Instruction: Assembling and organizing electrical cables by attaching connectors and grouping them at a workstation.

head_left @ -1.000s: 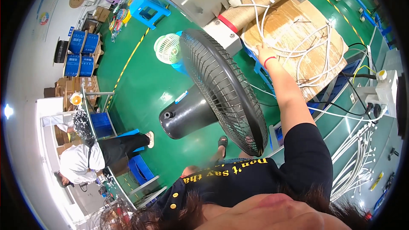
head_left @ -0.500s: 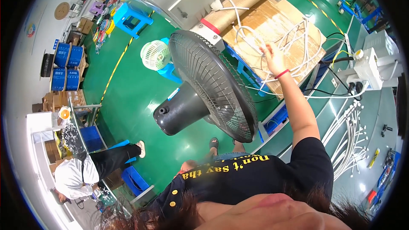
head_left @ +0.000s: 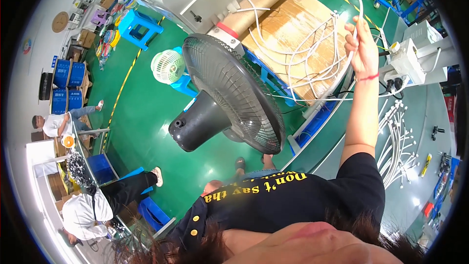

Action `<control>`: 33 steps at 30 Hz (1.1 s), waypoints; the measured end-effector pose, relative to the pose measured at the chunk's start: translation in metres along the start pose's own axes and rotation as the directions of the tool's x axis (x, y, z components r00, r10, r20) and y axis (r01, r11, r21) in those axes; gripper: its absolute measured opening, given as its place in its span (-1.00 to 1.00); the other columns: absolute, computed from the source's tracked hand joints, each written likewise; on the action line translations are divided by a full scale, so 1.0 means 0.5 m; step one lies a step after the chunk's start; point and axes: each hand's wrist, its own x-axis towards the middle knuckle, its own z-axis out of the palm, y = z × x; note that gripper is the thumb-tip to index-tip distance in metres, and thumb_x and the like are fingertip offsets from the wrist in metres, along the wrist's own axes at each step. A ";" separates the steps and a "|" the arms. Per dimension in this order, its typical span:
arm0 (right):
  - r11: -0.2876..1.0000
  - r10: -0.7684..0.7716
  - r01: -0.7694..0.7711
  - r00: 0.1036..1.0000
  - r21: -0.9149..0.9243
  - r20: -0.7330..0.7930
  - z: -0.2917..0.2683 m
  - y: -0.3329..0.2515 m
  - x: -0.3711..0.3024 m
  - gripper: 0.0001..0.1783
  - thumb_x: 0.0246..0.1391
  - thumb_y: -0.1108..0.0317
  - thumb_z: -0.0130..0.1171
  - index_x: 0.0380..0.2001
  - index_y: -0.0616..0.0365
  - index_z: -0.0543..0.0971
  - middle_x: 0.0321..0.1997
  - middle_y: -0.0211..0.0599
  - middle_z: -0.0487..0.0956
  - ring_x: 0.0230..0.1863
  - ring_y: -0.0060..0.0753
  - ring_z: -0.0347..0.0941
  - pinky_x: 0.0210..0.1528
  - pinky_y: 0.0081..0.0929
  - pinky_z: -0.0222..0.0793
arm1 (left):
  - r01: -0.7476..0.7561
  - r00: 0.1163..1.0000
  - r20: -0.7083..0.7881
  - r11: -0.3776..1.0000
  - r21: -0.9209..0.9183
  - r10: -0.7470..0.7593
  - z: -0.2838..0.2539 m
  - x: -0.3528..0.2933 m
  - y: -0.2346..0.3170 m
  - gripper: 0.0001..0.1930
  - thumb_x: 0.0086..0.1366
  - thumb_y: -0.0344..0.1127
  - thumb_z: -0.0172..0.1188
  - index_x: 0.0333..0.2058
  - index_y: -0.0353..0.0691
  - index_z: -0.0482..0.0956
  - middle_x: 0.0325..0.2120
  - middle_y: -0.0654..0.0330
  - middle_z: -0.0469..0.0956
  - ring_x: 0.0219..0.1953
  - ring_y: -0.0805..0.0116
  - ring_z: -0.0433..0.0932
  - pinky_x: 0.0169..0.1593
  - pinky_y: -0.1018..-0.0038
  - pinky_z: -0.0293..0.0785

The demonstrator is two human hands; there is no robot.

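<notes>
My right hand [head_left: 363, 46] is raised at the right, fingers curled around a white cable [head_left: 360, 1]. From the hand the cable arches up and left toward the red-ended roller [head_left: 266, 2] of a grey machine. Below and left of the hand, loose loops of white cable [head_left: 292, 62] lie on a cardboard sheet [head_left: 286, 24]. Only a small patch of skin shows beside my black shirt, perhaps my left hand or arm [head_left: 213, 186]; its fingers are hidden.
A large black fan [head_left: 234, 93] fills the middle, near a small pale-green fan [head_left: 167, 66] and a blue stool [head_left: 139, 25]. Cut white cables [head_left: 398, 146] lie on the right-hand table, below a white socket box [head_left: 406, 63]. Two people [head_left: 88, 215] are at the left.
My right hand has moved right and upward from the cardboard, drawing a cable into a high arc. The view has shifted slightly, and a second person now shows at the far left.
</notes>
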 end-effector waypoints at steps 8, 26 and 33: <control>0.912 0.194 -0.067 0.940 0.404 -0.281 -0.313 0.036 0.155 -0.82 -0.02 0.36 -0.09 -0.31 0.17 0.34 -0.40 -0.13 0.38 -0.76 -0.70 0.13 -0.81 -0.88 0.07 | 0.041 0.999 -0.011 0.999 -0.032 -0.041 -0.012 -0.013 0.045 -0.74 -0.13 -0.22 0.14 -0.44 -0.24 0.50 -0.50 0.12 0.50 -0.43 0.36 0.46 -0.31 0.53 0.34; 0.835 -0.066 -0.010 0.991 0.549 0.117 -0.264 -0.071 0.244 -0.75 0.00 0.36 -0.12 -0.20 0.08 0.31 -0.47 -0.08 0.36 -0.74 -0.67 0.13 -0.76 -0.87 0.05 | 0.252 0.965 -0.055 0.964 -0.087 -0.257 -0.039 -0.032 0.123 -0.74 -0.17 -0.23 0.17 -0.45 -0.21 0.51 -0.53 0.12 0.50 -0.44 0.37 0.47 -0.33 0.49 0.35; 0.689 0.252 0.019 0.931 0.724 -0.265 -0.443 0.088 0.216 -0.78 -0.01 0.38 -0.13 -0.29 0.26 0.29 -0.47 -0.08 0.34 -0.72 -0.58 0.20 -0.75 -0.78 0.19 | 0.248 0.962 -0.090 0.962 -0.112 -0.259 -0.028 -0.041 0.134 -0.77 -0.12 -0.22 0.12 -0.46 -0.21 0.51 -0.54 0.10 0.50 -0.43 0.35 0.47 -0.32 0.49 0.35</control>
